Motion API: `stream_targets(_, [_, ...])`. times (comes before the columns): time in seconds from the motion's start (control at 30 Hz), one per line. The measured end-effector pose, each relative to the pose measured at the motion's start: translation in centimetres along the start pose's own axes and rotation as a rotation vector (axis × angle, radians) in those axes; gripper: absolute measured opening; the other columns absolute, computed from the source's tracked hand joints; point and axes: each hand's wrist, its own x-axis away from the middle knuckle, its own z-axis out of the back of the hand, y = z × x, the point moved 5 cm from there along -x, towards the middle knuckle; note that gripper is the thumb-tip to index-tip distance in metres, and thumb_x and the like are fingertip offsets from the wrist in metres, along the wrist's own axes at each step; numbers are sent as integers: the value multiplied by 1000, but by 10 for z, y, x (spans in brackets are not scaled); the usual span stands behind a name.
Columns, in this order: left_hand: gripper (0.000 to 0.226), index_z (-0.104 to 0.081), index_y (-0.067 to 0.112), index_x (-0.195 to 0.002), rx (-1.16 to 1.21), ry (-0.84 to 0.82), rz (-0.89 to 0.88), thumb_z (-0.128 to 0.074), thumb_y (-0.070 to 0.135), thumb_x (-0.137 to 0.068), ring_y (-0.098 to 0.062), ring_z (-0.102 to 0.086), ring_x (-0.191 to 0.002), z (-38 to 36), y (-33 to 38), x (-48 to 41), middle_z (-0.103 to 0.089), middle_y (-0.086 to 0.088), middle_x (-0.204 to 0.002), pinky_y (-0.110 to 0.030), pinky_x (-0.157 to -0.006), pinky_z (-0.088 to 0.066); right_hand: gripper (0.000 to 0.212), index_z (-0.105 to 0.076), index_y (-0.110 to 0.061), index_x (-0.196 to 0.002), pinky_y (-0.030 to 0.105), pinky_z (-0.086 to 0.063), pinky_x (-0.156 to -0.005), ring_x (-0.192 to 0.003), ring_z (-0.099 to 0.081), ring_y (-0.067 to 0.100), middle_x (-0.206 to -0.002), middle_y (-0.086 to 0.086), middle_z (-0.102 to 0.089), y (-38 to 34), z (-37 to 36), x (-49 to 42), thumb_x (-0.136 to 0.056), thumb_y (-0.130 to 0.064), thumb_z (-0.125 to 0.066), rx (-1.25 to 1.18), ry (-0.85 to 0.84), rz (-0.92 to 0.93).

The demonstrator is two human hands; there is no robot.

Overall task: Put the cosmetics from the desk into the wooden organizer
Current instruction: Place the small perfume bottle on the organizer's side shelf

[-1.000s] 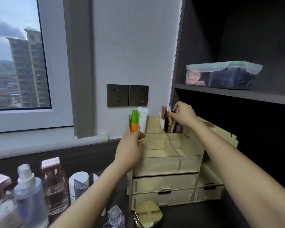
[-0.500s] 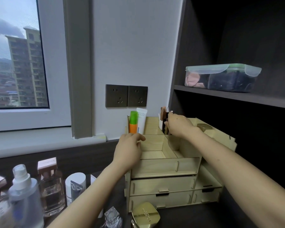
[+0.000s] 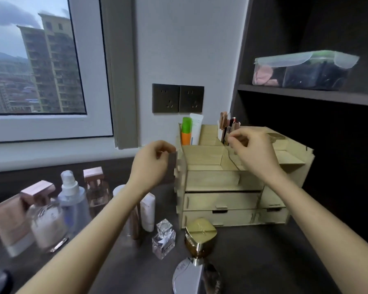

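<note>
The wooden organizer (image 3: 212, 181) stands on the dark desk against the wall. Its back left slot holds an orange-and-green tube (image 3: 186, 132) and a white tube (image 3: 197, 128). Several slim sticks (image 3: 224, 124) stand in a back slot. My right hand (image 3: 255, 151) hovers over the top compartments, fingertips pinched on one slim stick there. My left hand (image 3: 151, 164) is curled beside the organizer's left wall and holds nothing. Left of the organizer stand a spray bottle (image 3: 72, 200), a perfume bottle (image 3: 96, 192), a white tube (image 3: 148, 211), a clear bottle (image 3: 164, 238) and a gold jar (image 3: 200, 236).
A pink tube (image 3: 11, 225) and a round pink-capped bottle (image 3: 45, 219) stand at the far left. A silver compact (image 3: 196, 276) lies near the front edge. A dark shelf unit on the right carries a lidded plastic box (image 3: 302, 71). Two wall sockets (image 3: 177, 98) sit behind the organizer.
My left hand has come off the organizer's left wall and curled up beside it. My right hand has drawn back slightly from the rear slot. The view has tilted down.
</note>
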Motion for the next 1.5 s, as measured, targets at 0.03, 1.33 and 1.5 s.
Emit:
stream_targets(0.03, [26,-68,17,-92,-11,-6,-3,-46,3,-88,-10,-60,-88,7,-1,8,-67,5,-94,-21,-79,-44,10,-70,-17,-90,19,-46,-66,-70,-57,4,-75,-11,-63,-12,-3,18,-88,-18,-60,-33,-85,18])
stream_targets(1.33, [47,-48,33,-125,-1001,-203,572,-54,52,-83,-30,-46,-118,187,-150,190,-53,-9,-122,-41,-92,-47,28,-49,-12,-115,35,-43,-79,-109,-53,34,-116,11,-52,-70,-161,164,-87,-13,-54,516,-557,54])
stream_targets(1.5, [47,-47,36,-118,-975,-315,642,-57,58,-78,-28,-55,-107,196,-153,187,-54,-8,-117,-36,-89,-47,42,-55,-8,-124,35,-42,-88,-115,-55,32,-122,13,-62,-51,-144,152,-82,-11,-62,159,-479,-143])
